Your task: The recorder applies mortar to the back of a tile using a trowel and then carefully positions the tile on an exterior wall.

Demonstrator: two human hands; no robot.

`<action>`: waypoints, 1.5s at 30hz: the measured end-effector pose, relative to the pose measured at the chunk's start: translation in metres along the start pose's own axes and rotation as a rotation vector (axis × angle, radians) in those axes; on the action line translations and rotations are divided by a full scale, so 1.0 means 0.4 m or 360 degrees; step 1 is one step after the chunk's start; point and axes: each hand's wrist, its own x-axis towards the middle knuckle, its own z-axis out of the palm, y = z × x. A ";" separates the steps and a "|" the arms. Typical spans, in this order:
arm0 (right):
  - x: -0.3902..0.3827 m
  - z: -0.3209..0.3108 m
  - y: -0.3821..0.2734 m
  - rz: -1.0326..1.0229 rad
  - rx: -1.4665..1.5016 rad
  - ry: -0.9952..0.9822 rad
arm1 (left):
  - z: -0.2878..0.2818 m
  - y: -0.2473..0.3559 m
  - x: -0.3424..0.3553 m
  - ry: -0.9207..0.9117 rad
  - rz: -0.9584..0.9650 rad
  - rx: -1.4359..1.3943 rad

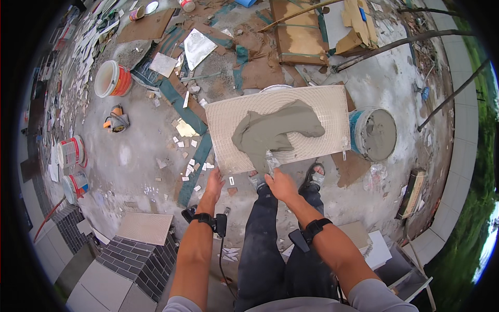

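A large beige tile (221, 140) lies in front of me, its upper face marked with fine curved ridges. Thick grey mortar (275, 125) is spread in an uneven heap over its middle. My left hand (214, 184) is closed at the tile's near left corner, its fingertips at the edge. In my right hand (281, 184) is a trowel, its mortar-smeared blade (271, 160) at the near edge of the heap. My fingers hide the trowel's handle. To the right of the tile stands a bucket (382, 134) full of grey mortar.
Empty-looking buckets (113, 79) stand at left, near an orange and grey power tool (117, 119). Tile chips (191, 167), cardboard (148, 26) and scraps litter the floor. Long poles (395, 47) reach in at upper right. Dark brick-patterned boxes or blocks (125, 255) sit at lower left.
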 end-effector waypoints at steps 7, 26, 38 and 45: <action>0.031 -0.315 0.146 -0.0091 -0.1081 0.0208 | 0.045 0.008 -0.024 0.0116 -0.0020 0.0230; -0.051 -0.272 0.322 0.0064 -0.0949 0.0573 | 0.029 0.016 -0.034 0.0066 0.0023 0.0024; 0.043 0.078 0.003 0.0264 0.1183 -0.0448 | -0.019 0.013 -0.045 -0.0060 0.0059 -0.0164; 0.124 -0.141 0.027 -0.0781 -0.1204 -0.0488 | -0.015 -0.008 -0.042 0.0023 0.0023 -0.0236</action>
